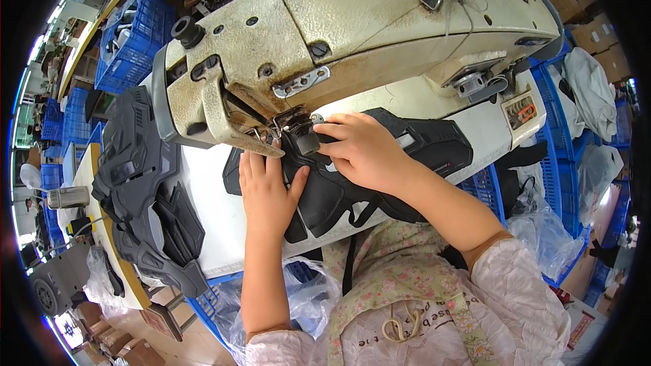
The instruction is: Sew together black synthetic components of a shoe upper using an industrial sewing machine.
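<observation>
A large cream sewing machine (366,20) arches over a black padded piece with straps (325,200) lying on its white bed. My left hand (263,193) lies flat on the left part of this piece, fingers stretched toward the needle area and thumb apart; its fingertips pass beneath the machine head. From the right, my right hand (366,152) reaches in with bent fingers. Their tips touch the side of a dark cylindrical part (305,139) beside the needle bar. Whether something small is pinched there is hidden. The needle tip cannot be made out.
More black padded pieces (146,190) are heaped at the bed's left end. Blue crates (135,37) stand at the far left and along the right. Clear plastic bags (542,230) spill from a crate on the right. A metal lamp-like fitting (68,196) juts in at left.
</observation>
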